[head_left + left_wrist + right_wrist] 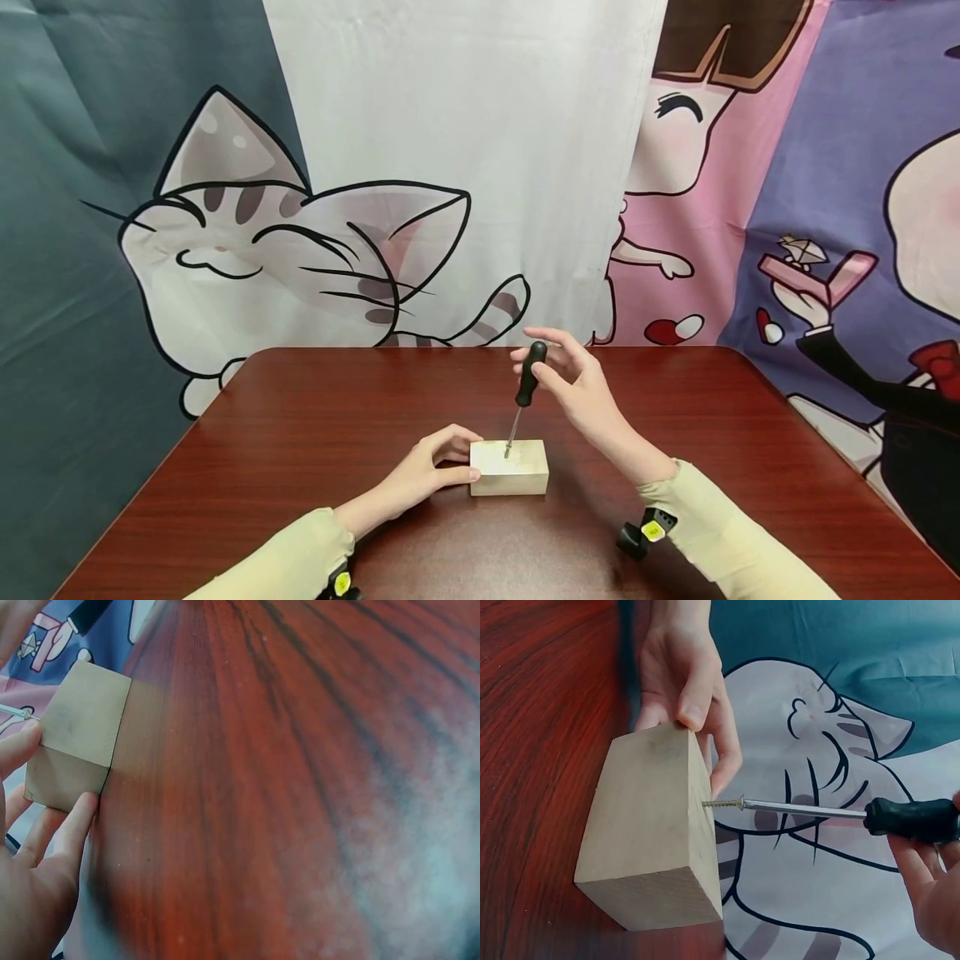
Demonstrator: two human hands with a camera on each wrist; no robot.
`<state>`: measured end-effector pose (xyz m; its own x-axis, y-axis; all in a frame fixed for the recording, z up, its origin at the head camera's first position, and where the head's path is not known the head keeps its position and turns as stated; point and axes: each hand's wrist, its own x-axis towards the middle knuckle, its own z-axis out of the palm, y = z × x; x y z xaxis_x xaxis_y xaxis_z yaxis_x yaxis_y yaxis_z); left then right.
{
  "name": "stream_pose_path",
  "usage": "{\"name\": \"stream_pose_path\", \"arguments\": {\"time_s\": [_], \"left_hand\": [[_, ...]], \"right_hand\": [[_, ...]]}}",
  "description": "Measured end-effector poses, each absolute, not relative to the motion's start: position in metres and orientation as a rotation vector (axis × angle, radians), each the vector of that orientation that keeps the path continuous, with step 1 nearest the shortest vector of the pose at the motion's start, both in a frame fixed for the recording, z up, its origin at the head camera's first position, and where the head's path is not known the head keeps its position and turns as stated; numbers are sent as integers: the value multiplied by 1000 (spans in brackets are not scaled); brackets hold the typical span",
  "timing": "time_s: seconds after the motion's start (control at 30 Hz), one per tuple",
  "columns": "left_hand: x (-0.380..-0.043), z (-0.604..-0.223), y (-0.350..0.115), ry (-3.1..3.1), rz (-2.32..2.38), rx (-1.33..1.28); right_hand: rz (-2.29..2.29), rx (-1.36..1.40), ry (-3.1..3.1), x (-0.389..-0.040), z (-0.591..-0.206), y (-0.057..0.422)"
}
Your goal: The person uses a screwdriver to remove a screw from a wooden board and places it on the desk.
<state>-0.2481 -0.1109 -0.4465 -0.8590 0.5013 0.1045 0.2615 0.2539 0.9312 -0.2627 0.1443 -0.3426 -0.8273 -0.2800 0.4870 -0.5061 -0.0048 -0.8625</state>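
In head view, the left hand (427, 468) grips the block (510, 471) on the table (315, 417); the right hand (581, 383) grasps the screwdriver (528, 387). From left wrist, the block's end is held. From right wrist, the screwdriver meets the block's screw (724, 803).

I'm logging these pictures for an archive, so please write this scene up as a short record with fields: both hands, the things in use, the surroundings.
Left hand: grips one end of the wooden block
Right hand: holds the black-handled screwdriver
Screwdriver tip: at the screw's head
Screw: stands in the block's top, threads showing
Surface: reddish-brown table
Backdrop: cloth printed with cartoons
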Motion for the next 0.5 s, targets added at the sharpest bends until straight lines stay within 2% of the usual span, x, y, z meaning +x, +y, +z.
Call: {"name": "stream_pose_path", "arguments": {"time_s": [0.13,0.5], "left_hand": [[-248,-446,-111,2309,1652,717],[-248,-447,-111,2308,1646,712]], "right_hand": [[2048,878,-2014,-264,-344,140],[1824,720,-2098,-260,-347,135]]}}
